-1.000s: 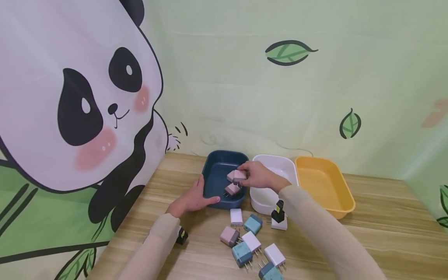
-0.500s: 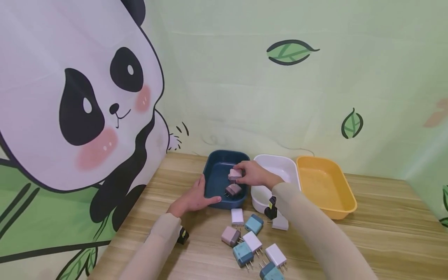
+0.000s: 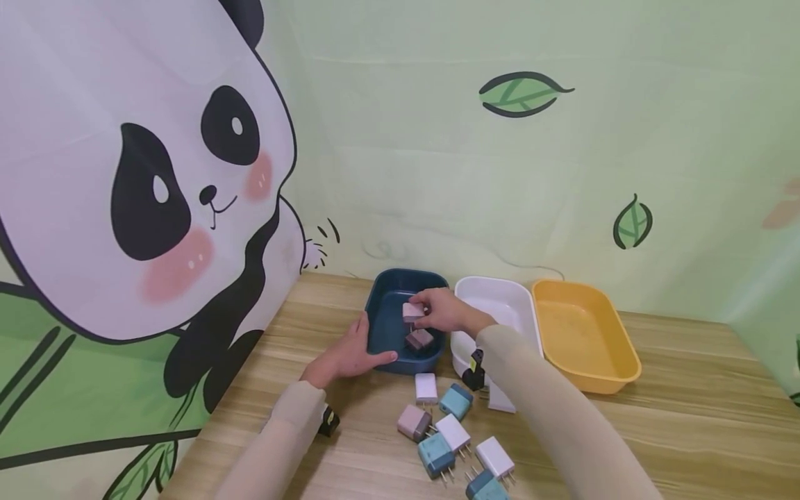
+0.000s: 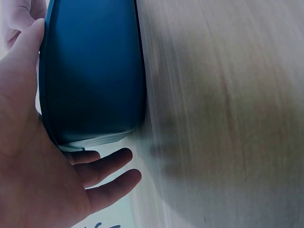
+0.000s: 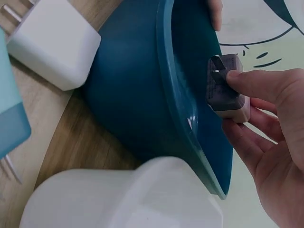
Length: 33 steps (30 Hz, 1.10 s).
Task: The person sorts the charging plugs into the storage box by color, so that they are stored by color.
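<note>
My right hand [image 3: 442, 309] pinches a pink charger plug [image 5: 229, 88] over the dark blue bin [image 3: 382, 305], its two prongs showing in the right wrist view. Below it inside the bin sits another pink charger plug [image 3: 419, 339]. At the bin's near left corner is my left hand [image 3: 350, 353], its thumb along the rim. The left wrist view shows that hand's fingers [image 4: 107, 166] extended beside the bin wall, not wrapped around it. What else lies in the bin behind my right hand is hidden.
A white bin [image 3: 494, 288] and a yellow bin [image 3: 581, 326] stand in a row to the right. Several chargers lie in front on the wooden table [image 3: 681, 403]: white [image 3: 426, 387], blue [image 3: 435, 455] and one pink charger [image 3: 414, 422]. A printed cloth backdrop [image 3: 400, 173] rises behind.
My right hand has shifted a little left over the blue bin with the pink charger. A second pink charger seen beside it earlier is now out of sight. The left hand stays put.
</note>
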Each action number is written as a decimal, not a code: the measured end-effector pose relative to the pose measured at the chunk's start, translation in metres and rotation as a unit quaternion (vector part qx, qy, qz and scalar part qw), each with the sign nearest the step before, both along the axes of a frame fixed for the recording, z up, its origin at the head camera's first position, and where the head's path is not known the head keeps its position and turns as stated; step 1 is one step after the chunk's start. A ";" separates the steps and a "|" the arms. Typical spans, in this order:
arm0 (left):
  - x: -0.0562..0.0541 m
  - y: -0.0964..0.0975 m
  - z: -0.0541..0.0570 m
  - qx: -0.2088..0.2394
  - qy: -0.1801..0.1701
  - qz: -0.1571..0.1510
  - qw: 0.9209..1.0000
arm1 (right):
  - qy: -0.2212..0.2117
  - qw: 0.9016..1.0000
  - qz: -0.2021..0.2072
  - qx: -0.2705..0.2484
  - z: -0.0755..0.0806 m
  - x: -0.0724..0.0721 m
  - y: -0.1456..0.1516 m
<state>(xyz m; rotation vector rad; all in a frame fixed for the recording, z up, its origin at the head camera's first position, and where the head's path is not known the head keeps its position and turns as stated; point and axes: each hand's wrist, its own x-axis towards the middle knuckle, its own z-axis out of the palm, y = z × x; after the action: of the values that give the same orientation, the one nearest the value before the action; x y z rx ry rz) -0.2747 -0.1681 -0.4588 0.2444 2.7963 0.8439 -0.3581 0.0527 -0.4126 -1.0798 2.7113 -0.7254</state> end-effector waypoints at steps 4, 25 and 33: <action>0.001 0.000 -0.001 0.001 0.001 0.001 1.000 | -0.021 1.000 -0.006 -0.003 -0.001 -0.001 -0.003; -0.002 0.001 -0.005 0.002 -0.005 0.007 1.000 | -0.054 0.994 -0.062 -0.074 -0.006 -0.004 -0.009; -0.002 0.000 -0.002 0.001 -0.012 0.013 1.000 | -0.046 0.996 -0.062 -0.054 -0.001 -0.002 0.007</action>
<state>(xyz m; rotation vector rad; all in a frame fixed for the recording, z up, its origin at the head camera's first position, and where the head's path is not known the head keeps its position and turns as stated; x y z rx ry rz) -0.2764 -0.1676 -0.4612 0.1961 2.7819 0.8503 -0.3598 0.0594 -0.4136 -0.8799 2.7072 -0.9269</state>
